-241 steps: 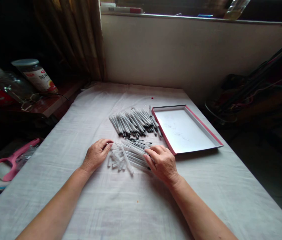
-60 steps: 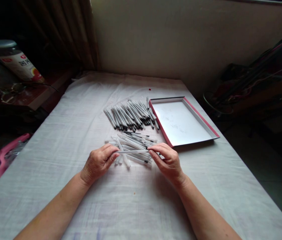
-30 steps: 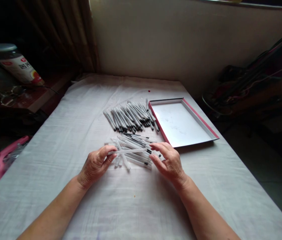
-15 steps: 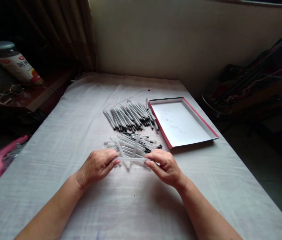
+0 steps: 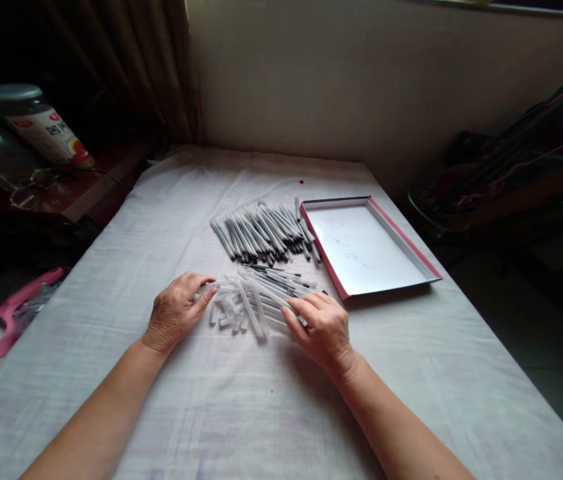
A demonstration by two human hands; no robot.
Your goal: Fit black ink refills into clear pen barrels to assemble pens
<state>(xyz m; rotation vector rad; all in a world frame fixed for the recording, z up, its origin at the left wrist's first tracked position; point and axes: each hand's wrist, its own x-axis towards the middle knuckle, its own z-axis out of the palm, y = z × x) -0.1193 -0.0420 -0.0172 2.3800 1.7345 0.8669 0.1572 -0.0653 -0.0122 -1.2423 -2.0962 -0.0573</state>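
Observation:
My left hand [image 5: 178, 310] is at the left edge of a loose heap, its thumb and fingers closed on a short clear plastic piece [image 5: 206, 288] that looks like a pen cap. Several short clear caps [image 5: 231, 310] lie just right of its fingertips. My right hand [image 5: 321, 327] reaches into the heap's right side, thumb and forefinger closing around the end of a clear plastic tube among several long clear pen barrels [image 5: 271, 308]; its fingers partly hide the tube. One whitish tube [image 5: 250, 308] slants across the heap. Thin black-tipped pieces [image 5: 286, 273] lie at the heap's back.
Behind the heap lies a thick row of pens with black ends [image 5: 261, 230]. A shallow box lid with pink edges [image 5: 331, 263] rests at the right on the white cloth [image 5: 201, 413]. Off the left side are a labelled jar [image 5: 46, 130] and a pink-handled item [image 5: 8, 317].
Both hands held one whitish tube level between them; now they are farther apart, left hand at the short caps, right hand at the long barrels. The short caps have come into sight.

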